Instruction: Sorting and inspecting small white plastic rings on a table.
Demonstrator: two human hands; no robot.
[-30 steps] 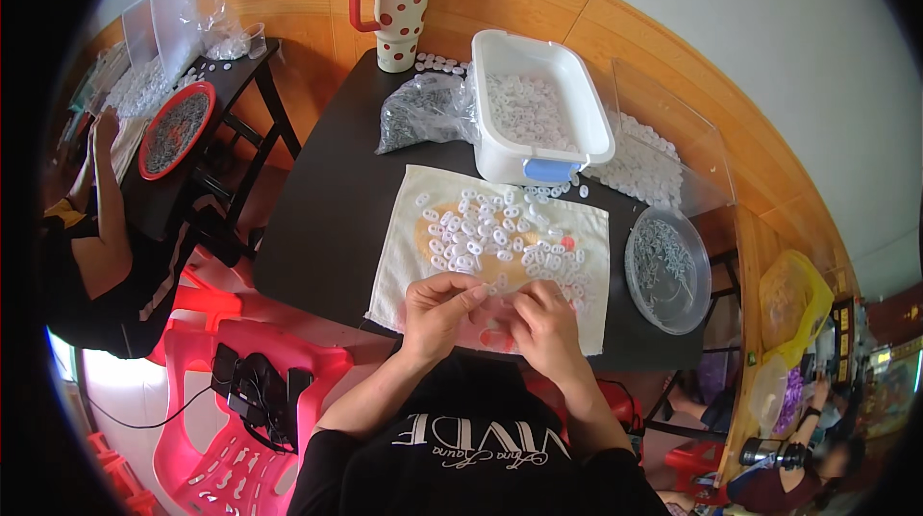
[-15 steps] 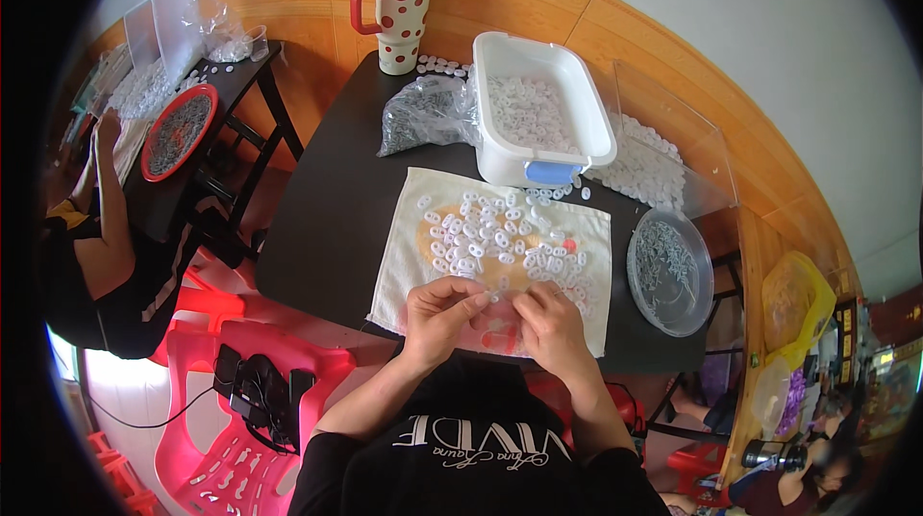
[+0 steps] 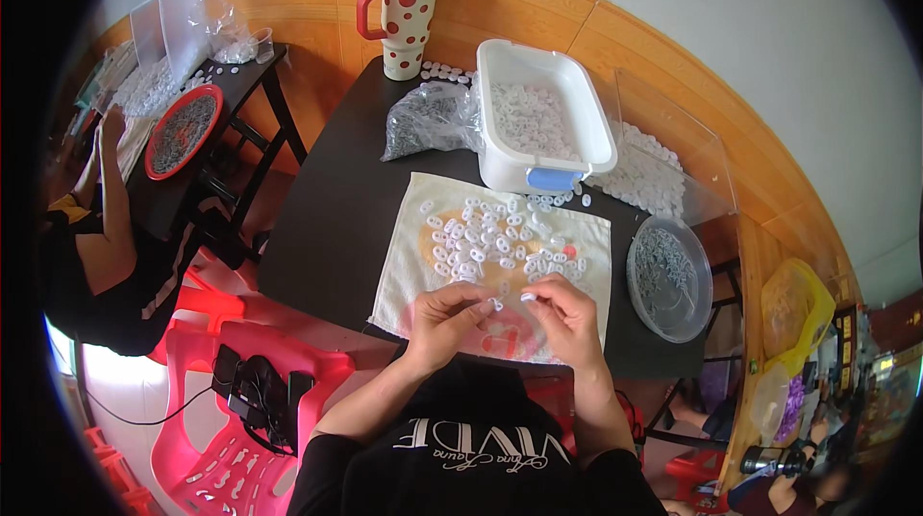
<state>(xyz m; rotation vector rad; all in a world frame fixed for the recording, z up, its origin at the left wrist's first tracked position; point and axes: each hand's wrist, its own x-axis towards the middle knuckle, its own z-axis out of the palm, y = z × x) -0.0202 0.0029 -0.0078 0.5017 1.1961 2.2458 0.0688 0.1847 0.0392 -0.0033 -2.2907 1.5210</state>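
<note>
Fingertips of the left hand [image 3: 444, 322] and right hand [image 3: 569, 319] pinch small white plastic pieces [image 3: 498, 304] together over the near edge of the cream towel [image 3: 409, 266], as half a second ago, so assembly continues beside the loose pile [image 3: 490, 242].

Small white plastic piece [image 3: 497, 304] pinched over the bench's near edge.
Second white piece [image 3: 528, 297] just beside it; loose pile of same pieces [image 3: 486, 242] lies mid-towel [image 3: 404, 266].
</note>
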